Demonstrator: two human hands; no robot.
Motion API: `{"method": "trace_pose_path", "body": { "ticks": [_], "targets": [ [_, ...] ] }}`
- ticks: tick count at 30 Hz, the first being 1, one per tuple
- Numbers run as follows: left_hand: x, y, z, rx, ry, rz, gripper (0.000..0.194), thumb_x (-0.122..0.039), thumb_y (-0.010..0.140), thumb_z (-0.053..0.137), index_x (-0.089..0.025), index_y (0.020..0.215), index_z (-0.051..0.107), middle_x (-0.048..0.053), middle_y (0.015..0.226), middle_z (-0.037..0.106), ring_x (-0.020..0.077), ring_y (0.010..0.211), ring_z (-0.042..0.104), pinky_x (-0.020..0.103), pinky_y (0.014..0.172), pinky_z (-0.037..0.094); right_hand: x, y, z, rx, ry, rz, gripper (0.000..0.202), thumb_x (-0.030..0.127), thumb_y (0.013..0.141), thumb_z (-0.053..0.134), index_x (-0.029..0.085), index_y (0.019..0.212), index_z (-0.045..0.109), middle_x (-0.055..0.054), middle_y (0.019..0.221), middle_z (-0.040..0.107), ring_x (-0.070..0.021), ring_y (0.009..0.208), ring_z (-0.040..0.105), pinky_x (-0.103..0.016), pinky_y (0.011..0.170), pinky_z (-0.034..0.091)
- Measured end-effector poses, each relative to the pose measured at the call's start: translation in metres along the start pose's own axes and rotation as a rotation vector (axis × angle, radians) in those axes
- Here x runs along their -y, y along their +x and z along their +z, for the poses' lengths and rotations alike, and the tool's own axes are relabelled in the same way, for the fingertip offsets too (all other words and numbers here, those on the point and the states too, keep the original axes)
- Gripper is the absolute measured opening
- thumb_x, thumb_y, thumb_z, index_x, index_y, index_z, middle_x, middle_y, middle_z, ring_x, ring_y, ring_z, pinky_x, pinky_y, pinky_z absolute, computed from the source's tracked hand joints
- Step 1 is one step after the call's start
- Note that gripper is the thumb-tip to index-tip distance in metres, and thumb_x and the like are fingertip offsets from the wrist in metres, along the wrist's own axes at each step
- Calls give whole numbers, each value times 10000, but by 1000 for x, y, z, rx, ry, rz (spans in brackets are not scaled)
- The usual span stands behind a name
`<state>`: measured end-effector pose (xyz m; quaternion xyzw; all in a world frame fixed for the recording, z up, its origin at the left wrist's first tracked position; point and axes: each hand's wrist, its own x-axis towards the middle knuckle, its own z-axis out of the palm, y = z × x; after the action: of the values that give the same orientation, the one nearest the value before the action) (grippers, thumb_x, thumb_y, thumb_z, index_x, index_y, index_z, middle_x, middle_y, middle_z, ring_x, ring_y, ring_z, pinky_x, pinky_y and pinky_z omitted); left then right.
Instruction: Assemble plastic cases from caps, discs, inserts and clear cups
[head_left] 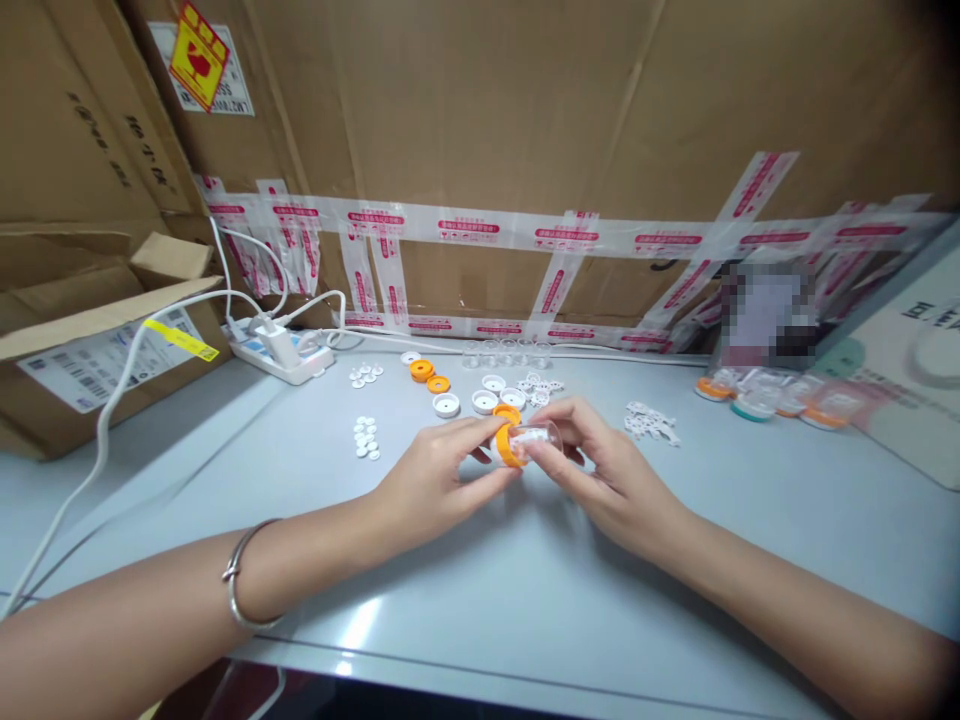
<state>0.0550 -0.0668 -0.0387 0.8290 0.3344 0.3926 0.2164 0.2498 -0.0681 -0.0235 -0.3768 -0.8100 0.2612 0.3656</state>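
Note:
Between my two hands, above the table, is a small clear plastic container (pixel 551 434) lying on its side, with an orange ring-shaped cap (pixel 511 446) at its left end. My left hand (pixel 457 460) is closed on the orange cap, with a white part showing at its left. The fingers of my right hand (pixel 592 450) grip the clear body, which has something white inside. Just beyond lie white round caps (pixel 484 402), another orange cap (pixel 507 412) and a pile of small white pieces (pixel 538 386). My fingers hide part of the container.
Small white discs (pixel 366 438) and orange caps (pixel 421 371) lie to the left. Clear cups (pixel 506 353) line the back. White pieces (pixel 651 424) and capped containers (pixel 754 400) lie right. A power strip (pixel 289 355), cables and an open cardboard box (pixel 97 340) occupy the left; a large carton (pixel 465 120) stands behind.

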Motion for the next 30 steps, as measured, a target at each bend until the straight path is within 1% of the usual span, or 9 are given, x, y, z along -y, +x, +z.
{"method": "trace_pose_path", "body": {
  "ticks": [2, 5, 10, 18, 22, 25, 27, 29, 30],
  "targets": [
    [0, 0, 1, -27, -30, 14, 292, -252, 832, 578, -190, 1117, 576, 40, 946, 661, 154, 823, 611, 262, 765, 478, 2, -2, 2, 57, 33, 42, 128, 330, 922, 420, 235, 1008, 424, 1, 761, 598, -138, 689, 580, -253, 575, 455],
    [0, -1, 0, -66, -29, 76, 260, -228, 825, 587, -168, 1079, 581, 62, 987, 658, 171, 895, 609, 275, 816, 471, 4, -6, 5, 71, 16, -3, 140, 307, 937, 378, 241, 1060, 388, -27, 867, 597, -144, 752, 590, -264, 611, 477],
    [-3, -1, -5, 16, -57, 163, 197, -160, 824, 548, -144, 1016, 586, 88, 978, 642, 181, 898, 595, 283, 821, 464, 3, -12, 7, 102, -150, -174, 174, 234, 934, 362, 226, 1105, 328, -60, 919, 572, -144, 752, 595, -273, 641, 500],
    [-13, -1, -12, 186, -154, 18, 93, -136, 813, 539, -125, 878, 605, 45, 832, 615, 143, 773, 559, 240, 760, 440, -3, -14, 6, 151, -327, -417, 219, 218, 918, 378, 174, 1125, 323, -111, 968, 567, -190, 860, 585, -310, 712, 502],
    [-11, 0, -15, 308, -247, -101, 67, -159, 808, 551, -120, 786, 601, 7, 723, 556, 123, 700, 512, 217, 687, 419, 0, -10, 0, 254, -378, -440, 147, 222, 921, 359, 153, 1044, 399, -94, 854, 562, -178, 735, 553, -307, 636, 484],
    [-8, 1, -15, 406, -367, -206, 76, -185, 795, 579, -120, 810, 614, 8, 749, 563, 132, 724, 518, 216, 679, 422, -1, -8, -2, 327, -395, -421, 124, 216, 911, 379, 155, 985, 458, -80, 805, 558, -175, 690, 533, -305, 619, 460],
    [-8, 2, -13, 421, -441, -254, 102, -208, 794, 593, -123, 841, 623, 15, 787, 585, 145, 763, 541, 221, 699, 434, -4, -9, 0, 300, -326, -423, 120, 221, 896, 416, 172, 1000, 453, -64, 806, 555, -169, 686, 529, -293, 616, 446],
    [-9, 2, -9, 331, -458, -265, 146, -250, 831, 559, -139, 898, 626, 23, 846, 604, 159, 829, 562, 233, 751, 443, -8, -10, 4, 169, -176, -358, 163, 226, 896, 425, 199, 1056, 407, -51, 852, 551, -156, 707, 533, -278, 628, 438],
    [-10, 2, -7, 254, -435, -259, 182, -273, 857, 526, -152, 958, 618, 27, 882, 608, 162, 862, 567, 242, 778, 445, -9, -11, 7, 89, -84, -281, 175, 233, 904, 414, 215, 1075, 382, -46, 882, 547, -149, 730, 536, -274, 644, 436]
  ]
}}
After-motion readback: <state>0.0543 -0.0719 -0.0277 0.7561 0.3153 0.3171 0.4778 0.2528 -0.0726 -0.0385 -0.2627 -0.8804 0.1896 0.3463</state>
